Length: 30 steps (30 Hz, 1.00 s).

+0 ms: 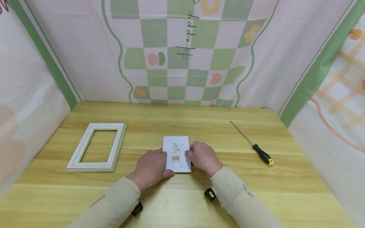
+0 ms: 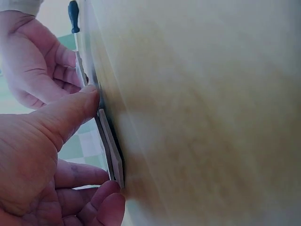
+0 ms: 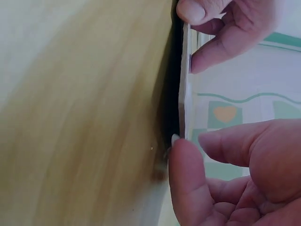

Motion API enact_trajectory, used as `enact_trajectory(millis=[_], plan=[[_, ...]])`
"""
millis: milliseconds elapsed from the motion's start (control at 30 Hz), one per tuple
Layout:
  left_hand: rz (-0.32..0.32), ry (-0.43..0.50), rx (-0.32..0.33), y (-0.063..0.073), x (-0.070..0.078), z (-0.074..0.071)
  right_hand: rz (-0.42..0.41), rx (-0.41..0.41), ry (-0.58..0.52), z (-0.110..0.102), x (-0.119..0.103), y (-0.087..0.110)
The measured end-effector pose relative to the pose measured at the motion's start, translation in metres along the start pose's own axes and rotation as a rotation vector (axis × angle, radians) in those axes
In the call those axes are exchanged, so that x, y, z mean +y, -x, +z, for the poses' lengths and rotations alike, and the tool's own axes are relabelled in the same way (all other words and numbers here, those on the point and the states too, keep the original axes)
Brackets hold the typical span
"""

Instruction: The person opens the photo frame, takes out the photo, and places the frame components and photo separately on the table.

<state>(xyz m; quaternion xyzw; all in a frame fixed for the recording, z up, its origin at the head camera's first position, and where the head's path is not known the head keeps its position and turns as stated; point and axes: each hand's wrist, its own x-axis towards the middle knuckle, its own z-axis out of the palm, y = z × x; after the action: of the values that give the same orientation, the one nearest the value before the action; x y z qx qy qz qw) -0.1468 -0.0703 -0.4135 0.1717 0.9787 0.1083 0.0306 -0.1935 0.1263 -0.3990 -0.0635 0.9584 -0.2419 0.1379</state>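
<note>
A small white picture board (image 1: 177, 149), printed with a potted plant, is between both hands at the middle of the table. My left hand (image 1: 150, 168) grips its left side, thumb along the near edge. On the right side, my right hand (image 1: 203, 156) pinches the edge, thumb on the printed face and a fingertip below. The left wrist view shows the board edge-on, with a thin flat piece (image 2: 113, 150) against its underside. Dark shadow lies beneath the board's edge (image 3: 184, 84) in the right wrist view. Some fingers are hidden behind the board.
An upright-lying white picture frame (image 1: 91, 167) with an open middle rests flat on the table's left. On the right lies a screwdriver (image 1: 261, 153) with a black and yellow handle. Patterned cloth (image 1: 199, 57) hangs behind the wooden table (image 1: 173, 207) and at both sides.
</note>
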Motion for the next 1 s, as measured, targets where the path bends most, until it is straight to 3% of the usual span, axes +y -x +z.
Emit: enact_trajectory(millis=[467, 733, 1000], plan=[[0.033, 0.038, 0.021, 0.002, -0.001, -0.002, 0.099, -0.113, -0.262, 0.000, 0.011, -0.013], [0.040, 0.059, 0.019, 0.002, -0.002, -0.002, 0.109, -0.164, -0.497, 0.000, 0.013, -0.014], [0.025, 0.038, 0.008, 0.002, -0.002, -0.002, 0.122, -0.137, -0.520, 0.001, 0.013, -0.015]])
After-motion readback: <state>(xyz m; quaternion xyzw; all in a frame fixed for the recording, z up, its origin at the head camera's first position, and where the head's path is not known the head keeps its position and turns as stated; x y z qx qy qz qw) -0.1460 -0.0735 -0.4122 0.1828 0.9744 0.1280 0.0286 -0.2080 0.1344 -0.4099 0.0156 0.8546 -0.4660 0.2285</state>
